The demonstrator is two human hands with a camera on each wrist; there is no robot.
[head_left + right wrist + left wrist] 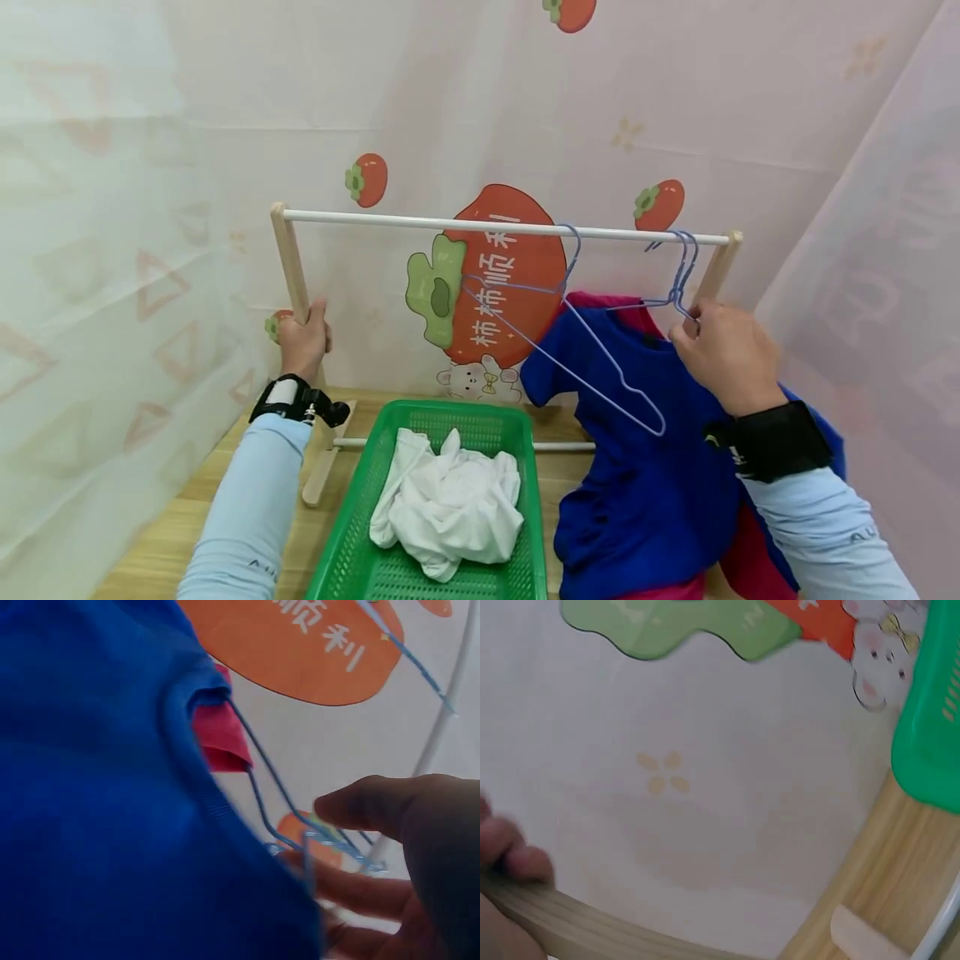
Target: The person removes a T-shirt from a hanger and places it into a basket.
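My left hand (303,340) grips the left wooden upright (291,265) of a small clothes rack; the left wrist view shows its fingers curled over the wood. At the rack's other end, my right hand (731,354) is beside the right upright (716,271) and the blue wire hangers (678,267). In the right wrist view, its thumb and fingers (360,889) stand apart, with hanger wires between them. A blue T-shirt (652,433) hangs there, a pink-red garment (611,300) showing behind it. One bare blue hanger (618,367) hangs from the white rail (420,222).
A green plastic basket (536,500) with crumpled white cloth (457,500) stands on the wooden table (191,492). Behind it passes the rack's lower white bar (562,447). The left foot (322,475) rests on the table. A printed curtain (262,100) hangs behind.
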